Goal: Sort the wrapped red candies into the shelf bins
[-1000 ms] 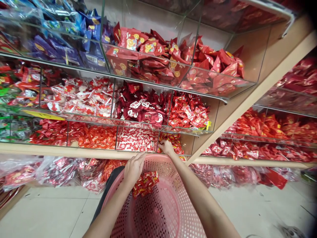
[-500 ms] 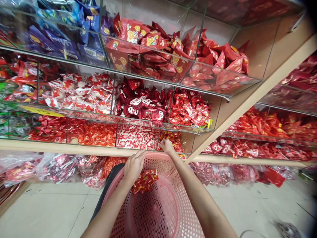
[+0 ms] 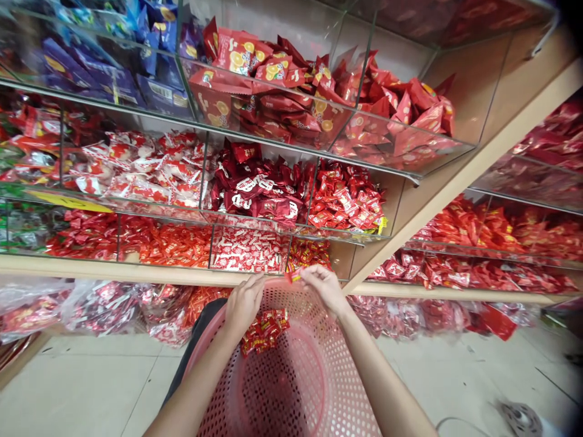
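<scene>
Between the fingers of my right hand (image 3: 324, 286) is a small red-and-yellow wrapped candy (image 3: 294, 276), held just above the far rim of a pink perforated plastic basket (image 3: 350, 370). My left hand (image 3: 245, 303) is closed over the basket's far left rim, its fingertips partly hidden. Inside the basket lies a small heap of red-and-yellow candies (image 3: 265, 331), against the wall below my left hand. Just beyond my right hand, a low shelf compartment holds similar candies (image 3: 310, 252).
Clear-fronted shelves hold red orange-print packets (image 3: 277, 70), dark red packets (image 3: 259, 185) and white-and-red candies (image 3: 249, 246). A slanting wooden divider (image 3: 437, 212) stands to the right. Bagged sweets (image 3: 104, 306) lie beneath the bottom ledge, above the tiled floor (image 3: 91, 376).
My right hand has drawn back from the low compartment to above the basket rim, with a candy now showing in its fingers. My left hand stays on the rim.
</scene>
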Tool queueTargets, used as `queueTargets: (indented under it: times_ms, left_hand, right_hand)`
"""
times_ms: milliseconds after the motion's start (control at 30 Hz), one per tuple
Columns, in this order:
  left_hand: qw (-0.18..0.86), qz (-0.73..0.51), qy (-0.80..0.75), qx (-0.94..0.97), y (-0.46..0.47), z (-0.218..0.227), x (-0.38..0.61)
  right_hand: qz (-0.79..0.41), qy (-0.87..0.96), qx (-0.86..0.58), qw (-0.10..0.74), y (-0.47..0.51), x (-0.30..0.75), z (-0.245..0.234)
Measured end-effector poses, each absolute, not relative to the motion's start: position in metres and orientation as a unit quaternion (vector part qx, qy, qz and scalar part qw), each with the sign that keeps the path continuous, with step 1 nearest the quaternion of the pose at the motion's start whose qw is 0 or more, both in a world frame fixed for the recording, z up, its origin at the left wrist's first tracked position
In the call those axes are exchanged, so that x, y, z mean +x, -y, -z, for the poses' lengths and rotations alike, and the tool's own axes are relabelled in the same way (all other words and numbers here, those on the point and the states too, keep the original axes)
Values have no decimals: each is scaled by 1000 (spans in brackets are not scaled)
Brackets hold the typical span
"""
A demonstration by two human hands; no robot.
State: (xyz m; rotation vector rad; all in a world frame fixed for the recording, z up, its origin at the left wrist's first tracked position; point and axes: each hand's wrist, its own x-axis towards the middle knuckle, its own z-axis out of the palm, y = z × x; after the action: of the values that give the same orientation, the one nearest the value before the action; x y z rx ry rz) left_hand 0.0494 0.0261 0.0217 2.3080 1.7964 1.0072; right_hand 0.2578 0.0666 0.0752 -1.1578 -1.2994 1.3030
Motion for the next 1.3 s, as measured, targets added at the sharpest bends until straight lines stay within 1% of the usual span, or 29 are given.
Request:
queueTargets:
  times_ms: [100, 200, 333, 467, 533, 567, 667, 767, 833, 900, 933, 967, 1000, 1067, 1133, 1300]
  left_hand:
    - [20, -318, -583, 748, -25, -26, 52]
    - [19, -305, -585, 751, -24, -32, 55]
    - [26, -297, -590, 750, -23, -37, 55]
    - [36, -278, -600, 749, -22, -37, 55]
    - [33, -269, -601, 752, -22, -37, 55]
    - [27, -263, -602, 753, -22, -37, 56]
    - [8, -234, -617, 751, -21, -38, 55]
    - [3, -201, -630, 750, -21, -41, 52]
    - [6, -191, -633, 750, -22, -42, 50]
    - [8, -185, -632, 752, -21, -43, 49]
    - [7, -181, -633, 753, -21, -43, 49]
    - [4, -175, -636, 752, -20, -43, 49]
    - [-1, -167, -643, 748, -19, -43, 50]
    - [-11, -141, -665, 733, -18, -45, 53]
    - [-7, -109, -685, 720, -21, -49, 55]
    - [60, -38, -699, 712, -35, -67, 49]
  right_hand:
    - [-618, 505, -474, 372, -41, 237, -54]
    - [-648, 457, -525, 310, -32, 218, -17]
    - [-660, 404, -563, 291, -34, 208, 13]
    - [-668, 387, -562, 298, -36, 207, 16]
    - [-626, 426, -585, 290, -36, 207, 14]
    - [-585, 464, -604, 280, -36, 208, 12]
    - [-396, 603, -650, 239, -36, 213, -3]
    - [-248, 703, -634, 206, -34, 229, -34]
    - [-175, 744, -608, 213, -30, 248, -54]
    - [-64, 759, -608, 227, -26, 273, -66]
    - [-12, 753, -623, 213, -24, 286, -67]
    - [14, 735, -651, 188, -22, 299, -66]
    - [6, 718, -679, 152, -21, 311, -62]
    - [-61, 688, -719, 74, -19, 330, -51]
    - [-116, 676, -727, 28, -19, 340, -42]
    - [-148, 685, -713, 21, -14, 340, -38]
